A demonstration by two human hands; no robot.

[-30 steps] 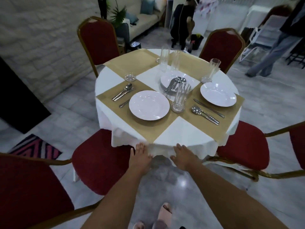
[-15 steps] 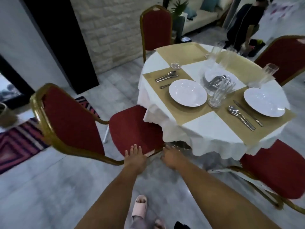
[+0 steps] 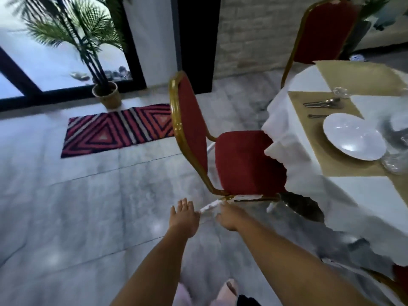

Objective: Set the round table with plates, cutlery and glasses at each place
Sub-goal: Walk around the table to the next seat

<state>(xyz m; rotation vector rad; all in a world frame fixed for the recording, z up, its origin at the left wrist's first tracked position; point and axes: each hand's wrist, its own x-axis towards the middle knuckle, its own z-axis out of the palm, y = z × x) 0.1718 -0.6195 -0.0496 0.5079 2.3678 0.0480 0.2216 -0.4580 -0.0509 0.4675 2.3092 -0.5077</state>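
The round table (image 3: 344, 195) with its white cloth and tan placemats is at the right edge. A white plate (image 3: 353, 136) lies on the near placemat, with cutlery (image 3: 322, 103) to its left and a small glass (image 3: 341, 92) beyond. Blurred glasses (image 3: 397, 160) stand to the plate's right. My left hand (image 3: 183, 216) is stretched out over the floor, palm down, fingers apart, empty. My right hand (image 3: 228, 217) reaches forward beside it with fingers curled downward, near the front leg of a red chair (image 3: 240, 160); nothing shows in it.
The red chair with a gold frame is tucked at the table's left. A second red chair (image 3: 326, 29) stands behind the table. A striped rug (image 3: 114, 129) and a potted palm (image 3: 106, 93) are on the grey tiled floor to the left.
The view has swung left and the table has slid to the right edge. Both hands have stayed stretched out and empty, now over the floor by the chair.
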